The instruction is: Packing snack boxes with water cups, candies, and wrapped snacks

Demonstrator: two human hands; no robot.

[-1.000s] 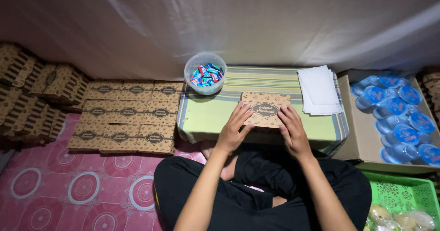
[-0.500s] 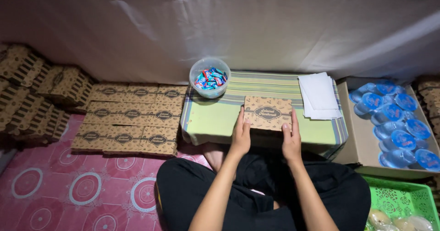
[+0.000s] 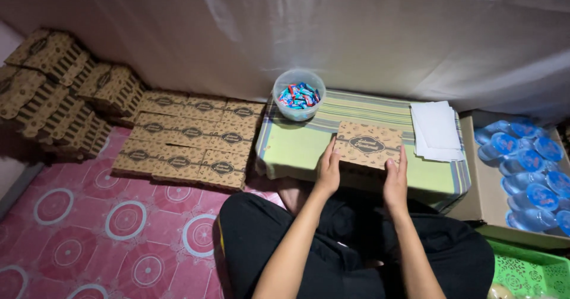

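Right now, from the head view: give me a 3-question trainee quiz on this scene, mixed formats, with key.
1. True or false: both hands rest flat on top of the brown patterned box.
2. Multiple choice: what stands at the far left corner of the striped cloth-covered table? A) a stack of white paper B) a clear tub of wrapped sweets C) a green basket
3. Fill in: the sealed water cups sit in a ____ to the table's right.

Key
1. False: the left hand and right hand flank its two ends.
2. B, the clear tub; the white paper lies at the right.
3. Cardboard carton, holding the water cups.
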